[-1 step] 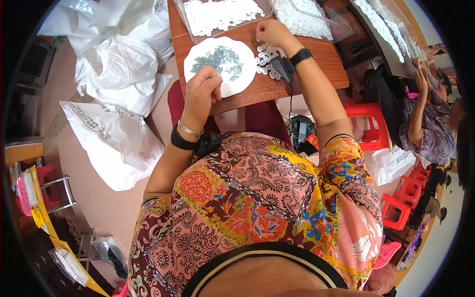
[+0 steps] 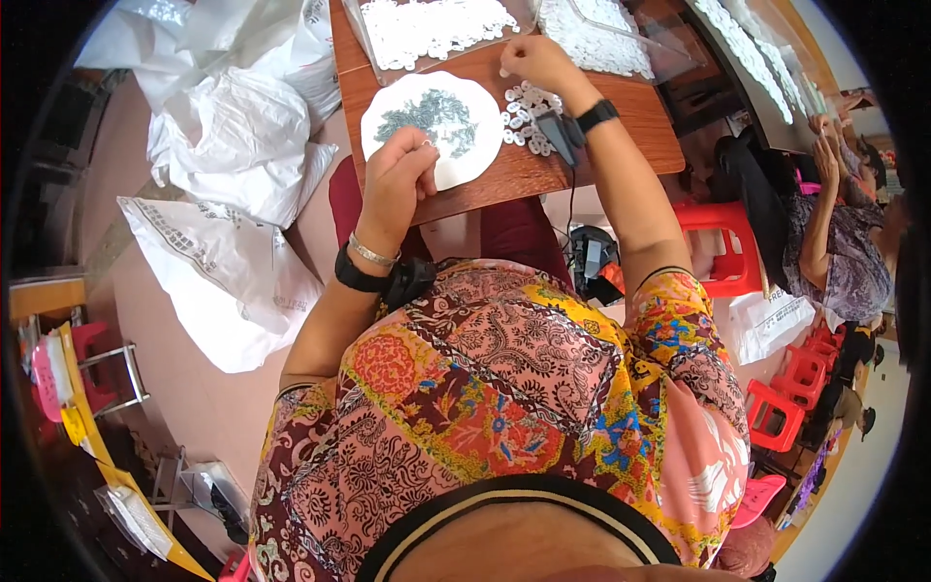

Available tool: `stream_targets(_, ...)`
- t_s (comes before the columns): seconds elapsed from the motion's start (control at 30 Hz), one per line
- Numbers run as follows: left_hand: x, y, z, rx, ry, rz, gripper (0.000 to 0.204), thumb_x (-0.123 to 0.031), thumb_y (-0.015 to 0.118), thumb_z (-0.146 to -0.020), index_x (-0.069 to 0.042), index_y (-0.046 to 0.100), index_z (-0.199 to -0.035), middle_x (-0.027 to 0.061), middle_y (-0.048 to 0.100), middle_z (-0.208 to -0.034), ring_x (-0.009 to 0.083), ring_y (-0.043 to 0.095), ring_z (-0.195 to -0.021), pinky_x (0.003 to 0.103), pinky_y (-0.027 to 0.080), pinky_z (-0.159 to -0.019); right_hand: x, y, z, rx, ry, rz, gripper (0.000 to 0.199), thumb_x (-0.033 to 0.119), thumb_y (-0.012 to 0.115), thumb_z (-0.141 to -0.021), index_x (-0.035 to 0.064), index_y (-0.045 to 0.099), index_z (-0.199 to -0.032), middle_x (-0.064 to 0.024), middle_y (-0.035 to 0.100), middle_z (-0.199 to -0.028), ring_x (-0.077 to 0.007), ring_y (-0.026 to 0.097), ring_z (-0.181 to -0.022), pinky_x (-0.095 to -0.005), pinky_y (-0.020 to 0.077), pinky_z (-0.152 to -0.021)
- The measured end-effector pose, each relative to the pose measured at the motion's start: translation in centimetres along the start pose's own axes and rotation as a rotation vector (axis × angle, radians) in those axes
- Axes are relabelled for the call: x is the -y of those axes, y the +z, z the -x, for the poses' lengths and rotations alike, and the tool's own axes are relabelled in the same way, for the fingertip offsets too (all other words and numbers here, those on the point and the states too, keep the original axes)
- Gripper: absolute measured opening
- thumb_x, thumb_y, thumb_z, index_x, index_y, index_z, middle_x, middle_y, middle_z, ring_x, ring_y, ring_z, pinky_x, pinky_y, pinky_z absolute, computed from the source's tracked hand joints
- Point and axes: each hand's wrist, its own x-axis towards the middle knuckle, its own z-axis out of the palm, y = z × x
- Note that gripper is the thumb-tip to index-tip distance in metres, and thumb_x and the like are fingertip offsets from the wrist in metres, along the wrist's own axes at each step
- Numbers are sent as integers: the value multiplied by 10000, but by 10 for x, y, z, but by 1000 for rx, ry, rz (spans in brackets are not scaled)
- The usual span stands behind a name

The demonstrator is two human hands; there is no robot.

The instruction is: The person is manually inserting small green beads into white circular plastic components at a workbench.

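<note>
My left hand (image 2: 396, 175) is closed in a pinch over the near edge of a white scalloped plate (image 2: 378, 97). A bit of white shows at its fingertips, seemingly a small plastic piece. Small dark metallic-looking bits (image 2: 432, 118) lie spread across the plate, too fine to name. Beyond the table's middle, my right hand (image 2: 541, 64) is also pinched, with a small white plastic piece (image 2: 504, 73) at its fingertips. Just below that hand lies a loose pile of white oval plastic pieces (image 2: 519, 114). The black device (image 2: 558, 136) at my right wrist trails a cable.
Two clear tubs of white plastic pieces (image 2: 436, 34) (image 2: 592, 39) stand along the far side of the wooden table (image 2: 621, 136). White sacks (image 2: 228, 136) crowd the floor at left. Red stools (image 2: 718, 247) and another person (image 2: 839, 242) are at right.
My right hand has shifted very slightly, and the white piece at its fingertips shows more clearly. My left hand has stayed almost still.
</note>
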Motion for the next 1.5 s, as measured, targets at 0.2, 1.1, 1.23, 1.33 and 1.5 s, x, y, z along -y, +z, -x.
stream_targets(0.2,-10,4,-9,129,89,102,145,-167,480,-891,-57,543,-820,3,542,-664,72,488,-583,193,356,-536,83,-1,71,-53,23,-971,146,85,607,-866,2,636,-983,-42,658,-846,-86,609,-736,-208,493,-666)
stream_targets(1.1,-10,19,-20,40,86,-8,167,-157,536,-841,-28,545,-736,-25,470,-561,47,419,-482,217,322,-440,107,8,109,-23,-11,-1101,158,73,632,-848,-5,645,-985,-41,654,-811,-72,598,-708,-197,486,-661)
stream_targets(1.23,-8,19,-20,46,80,22,167,-156,535,-841,-24,548,-740,-30,461,-564,39,402,-487,218,312,-438,107,9,110,-26,-38,-1072,162,70,638,-846,-11,644,-986,-30,648,-812,-62,585,-708,-191,478,-653)
stream_targets(1.33,-5,18,-21,40,121,-22,170,-155,534,-840,-21,542,-736,-32,460,-565,39,393,-487,219,310,-440,109,8,112,-28,-51,-1065,163,71,640,-845,-14,644,-984,-26,646,-814,-59,581,-711,-190,476,-653)
stream_targets(1.5,-2,18,-21,47,111,-1,173,-154,531,-838,-18,538,-731,-33,462,-566,41,394,-492,221,310,-442,113,6,115,-17,-67,-1022,168,74,645,-841,-9,646,-988,-15,647,-827,-52,582,-733,-188,476,-665)
